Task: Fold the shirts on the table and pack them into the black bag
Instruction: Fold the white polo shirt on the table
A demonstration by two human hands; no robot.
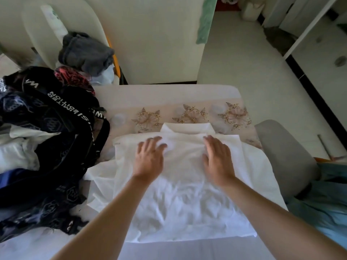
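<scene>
Two bare forearms reach out from the near edge, and both hands lie flat on a white collared shirt [178,199] spread on the table [169,93]. Left hand [149,158] and right hand [218,159] rest just below the collar [185,128], fingers straight and spread, gripping nothing, palms pressing the cloth. The shirt's sides look folded inward, though a loose flap [99,173] sticks out on the left toward the black bag [56,117], which sits just beside the shirt with pale cloth [20,151] showing in its mouth. From where I stand, the step seems to be smoothing before the next fold. Doing it well means sweeping outward from the middle toward the hem, flattening the wrinkles in the lower half, and tucking that flap in so the edges line up squarely.
</scene>
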